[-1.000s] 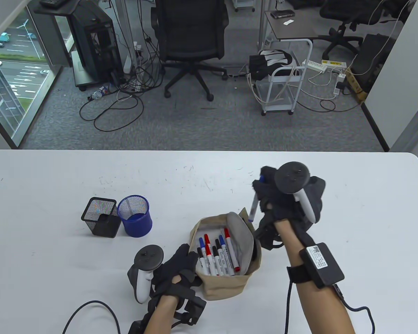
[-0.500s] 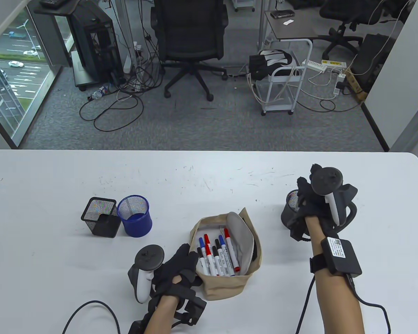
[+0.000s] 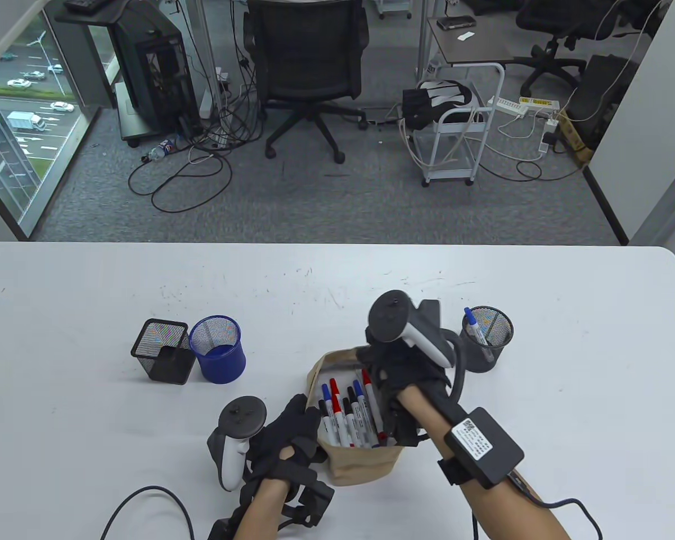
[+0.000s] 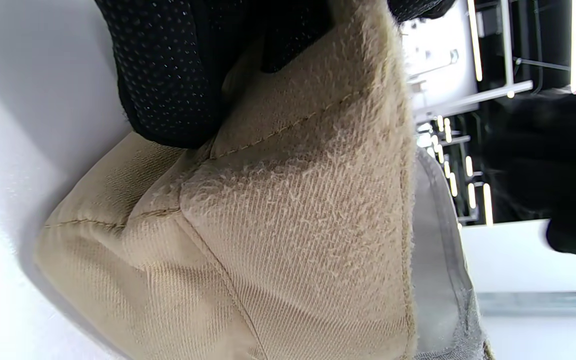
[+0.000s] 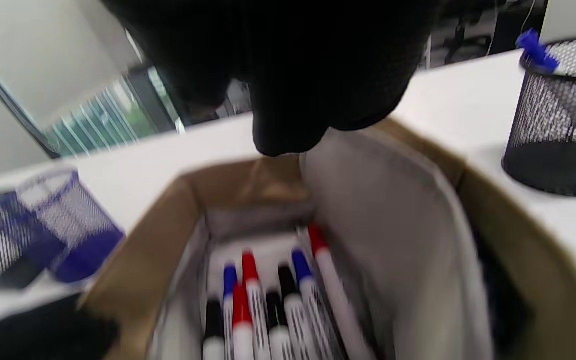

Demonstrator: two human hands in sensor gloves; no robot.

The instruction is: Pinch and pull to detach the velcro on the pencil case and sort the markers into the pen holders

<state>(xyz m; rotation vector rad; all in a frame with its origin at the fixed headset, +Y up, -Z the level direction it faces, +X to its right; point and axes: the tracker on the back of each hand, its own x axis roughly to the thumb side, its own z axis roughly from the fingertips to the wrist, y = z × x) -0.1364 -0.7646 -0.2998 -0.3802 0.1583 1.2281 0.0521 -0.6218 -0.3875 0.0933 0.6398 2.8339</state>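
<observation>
The tan pencil case [image 3: 365, 462] [image 4: 293, 225] [image 5: 138, 250] stands open near the front of the table. Inside lie several markers [image 3: 346, 417] [image 5: 268, 300] with red, blue and black caps. My left hand [image 3: 289, 430] grips the case's left edge, its gloved fingers [image 4: 178, 75] curled over the fabric. My right hand [image 3: 394, 379] [image 5: 293, 65] hovers over the case's mouth, just above the markers, with nothing in it. A black round mesh holder [image 3: 495, 353] [image 5: 553, 125] to the right of the case has one blue-capped marker [image 3: 475, 325] [image 5: 535, 47] in it.
A blue round holder [image 3: 219, 351] [image 5: 68, 230] and a black square holder [image 3: 163, 353] stand side by side at the left of the case. A cable [image 3: 146, 495] loops near the table's front edge by my left arm.
My right hand carried a blue marker right to the black round holder, let it go there, then swung back left over the open case. My left hand stayed on the case.
</observation>
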